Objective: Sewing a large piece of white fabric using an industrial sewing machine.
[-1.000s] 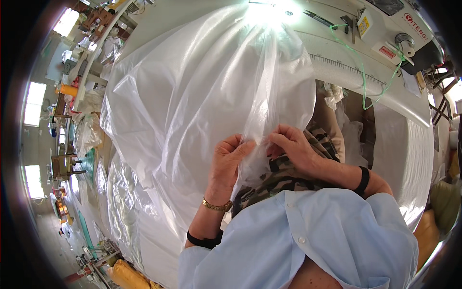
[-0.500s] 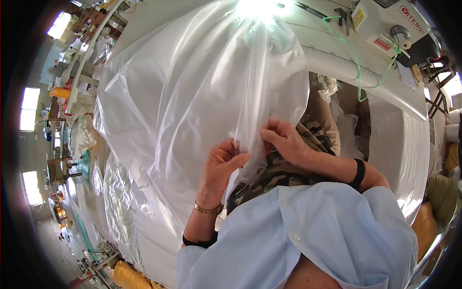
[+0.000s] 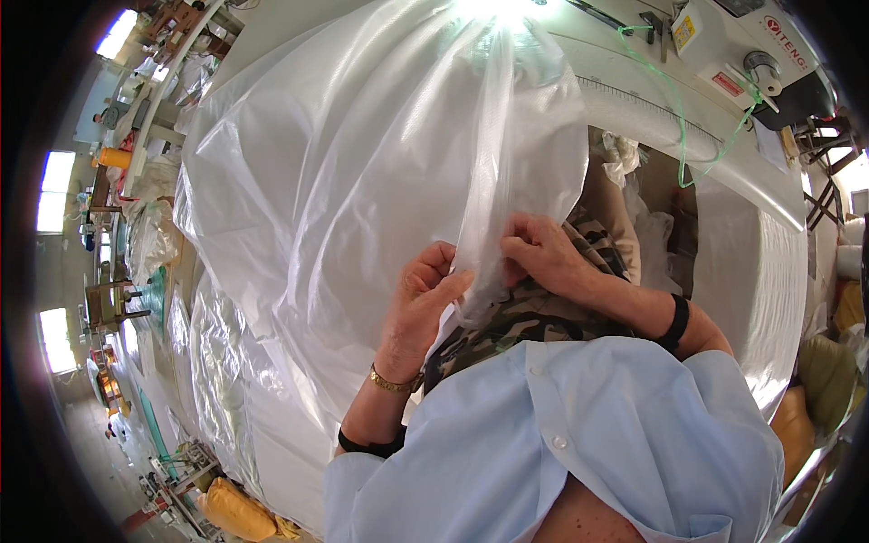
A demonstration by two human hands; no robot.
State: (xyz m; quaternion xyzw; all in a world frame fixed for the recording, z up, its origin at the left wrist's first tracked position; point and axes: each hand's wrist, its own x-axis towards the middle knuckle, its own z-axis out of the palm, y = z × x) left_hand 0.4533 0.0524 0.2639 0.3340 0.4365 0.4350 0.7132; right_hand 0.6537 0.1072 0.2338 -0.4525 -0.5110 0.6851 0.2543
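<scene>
A large sheet of translucent white plastic [image 3: 380, 154] spreads over the table and hangs down toward my lap. Its near edge gathers into a narrow folded strip [image 3: 485, 195] that runs from the bright lamp at the far side down to my hands. My left hand [image 3: 425, 291] pinches the strip's left edge between thumb and fingers. On the other side, my right hand [image 3: 543, 253] is closed on the strip's right edge, fingertips curled and partly hidden. The strip's lower end rests by my camouflage trousers [image 3: 507, 326].
A white sewing machine [image 3: 738, 54] stands at the far right, with green thread [image 3: 681, 109] trailing from it. A ruler scale [image 3: 652, 110] runs along the table edge. Dark scissors-like tools [image 3: 593, 16] lie near the lamp. Stacked white sheeting [image 3: 742, 271] sits at my right.
Both hands stay pinched on the strip with small finger shifts. The strip looks flatter and straighter between them. The whole view has shifted slightly.
</scene>
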